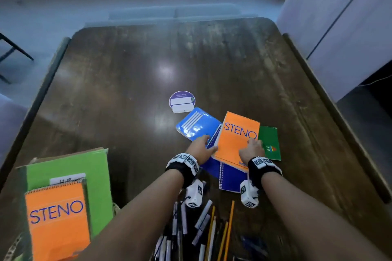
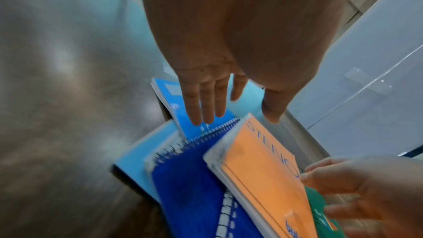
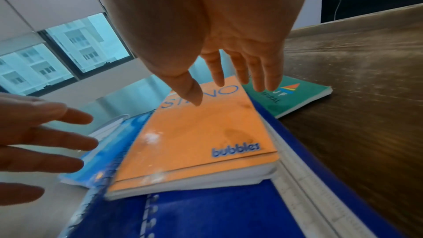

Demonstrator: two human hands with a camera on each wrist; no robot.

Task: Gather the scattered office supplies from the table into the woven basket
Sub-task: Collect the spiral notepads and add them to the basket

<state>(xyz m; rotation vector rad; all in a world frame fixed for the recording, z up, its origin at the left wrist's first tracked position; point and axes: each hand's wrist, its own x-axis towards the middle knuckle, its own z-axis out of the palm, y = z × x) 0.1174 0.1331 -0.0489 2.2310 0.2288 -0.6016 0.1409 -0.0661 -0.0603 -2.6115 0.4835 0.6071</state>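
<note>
An orange STENO pad (image 1: 237, 140) (image 3: 196, 142) lies on top of a dark blue spiral notebook (image 1: 232, 179) (image 2: 190, 184). A light blue notebook (image 1: 197, 125) sits to its left and a green notebook (image 1: 270, 143) (image 3: 295, 97) to its right. My left hand (image 1: 202, 149) (image 2: 206, 97) is spread flat at the pad's left edge, fingers over the light blue notebook. My right hand (image 1: 252, 149) (image 3: 219, 79) is spread over the pad's right edge and the green notebook. Neither hand holds anything. The woven basket (image 1: 116, 207) at lower left carries a green folder (image 1: 70, 165) and a second STENO pad (image 1: 57, 216).
A round purple sticker card (image 1: 182, 101) lies beyond the notebooks. Several pens and pencils (image 1: 203, 226) are scattered at the near edge between my forearms. The dark wooden table (image 1: 127, 80) has raised side rails, and a grey partition (image 1: 339, 17) stands at the right.
</note>
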